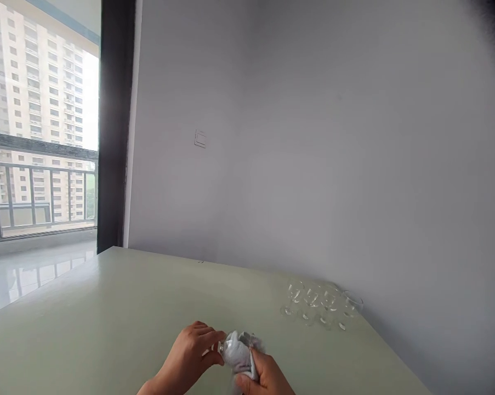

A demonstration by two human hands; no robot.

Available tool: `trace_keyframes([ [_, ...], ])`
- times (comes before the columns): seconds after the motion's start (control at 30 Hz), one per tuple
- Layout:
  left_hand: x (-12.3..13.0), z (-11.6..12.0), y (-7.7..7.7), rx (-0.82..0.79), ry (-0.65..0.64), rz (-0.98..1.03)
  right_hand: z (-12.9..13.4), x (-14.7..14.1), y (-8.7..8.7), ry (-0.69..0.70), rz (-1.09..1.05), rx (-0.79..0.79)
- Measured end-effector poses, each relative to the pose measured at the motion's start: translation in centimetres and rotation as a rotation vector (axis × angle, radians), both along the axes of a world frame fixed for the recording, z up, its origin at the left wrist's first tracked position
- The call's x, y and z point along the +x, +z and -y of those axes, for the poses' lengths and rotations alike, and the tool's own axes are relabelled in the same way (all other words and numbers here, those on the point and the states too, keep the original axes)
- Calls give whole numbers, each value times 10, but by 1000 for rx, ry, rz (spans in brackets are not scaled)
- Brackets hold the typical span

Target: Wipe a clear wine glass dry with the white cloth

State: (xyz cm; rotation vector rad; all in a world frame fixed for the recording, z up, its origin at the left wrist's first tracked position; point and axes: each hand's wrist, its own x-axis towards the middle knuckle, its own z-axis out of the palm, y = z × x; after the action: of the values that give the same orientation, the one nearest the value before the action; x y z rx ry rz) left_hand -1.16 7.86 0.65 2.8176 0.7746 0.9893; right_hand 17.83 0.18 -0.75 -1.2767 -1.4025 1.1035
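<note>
Near the bottom middle of the head view, a clear stemmed glass [221,346] lies tilted on its side in the air above the table. My left hand [193,348] is closed on its stem and foot end, fingers and thumb pinched around it. A light grey cloth [237,352] covers the bowl, and part of it hangs below. My right hand [266,373] grips the cloth at the bowl's rim, thumb on the near side. The cloth hides much of the bowl.
Several clear stemmed glasses [312,299] stand upright in a group at the right back of the pale green table [107,307], close to the grey wall [333,164]. The table's right edge slopes down beside them. A window [41,137] is at the left.
</note>
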Motion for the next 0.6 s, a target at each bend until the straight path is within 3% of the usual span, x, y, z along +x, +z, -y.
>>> trace_keyframes([
  [0.1, 5, 5, 3, 102, 34, 22, -1, 4, 1, -19, -85, -103],
  [0.2, 11, 12, 5, 370, 122, 145, -3, 2, 4, -91, -535, -334],
  [0.3, 12, 17, 10, 503, 127, 207, -2, -3, 5, -118, -833, -398],
  [0.47, 4, 15, 13, 510, 95, 185, -1, -11, 4, -78, -784, -339],
  [0.6, -1, 6, 3, 382, 23, 127, 6, -8, 3, -70, -426, -245],
])
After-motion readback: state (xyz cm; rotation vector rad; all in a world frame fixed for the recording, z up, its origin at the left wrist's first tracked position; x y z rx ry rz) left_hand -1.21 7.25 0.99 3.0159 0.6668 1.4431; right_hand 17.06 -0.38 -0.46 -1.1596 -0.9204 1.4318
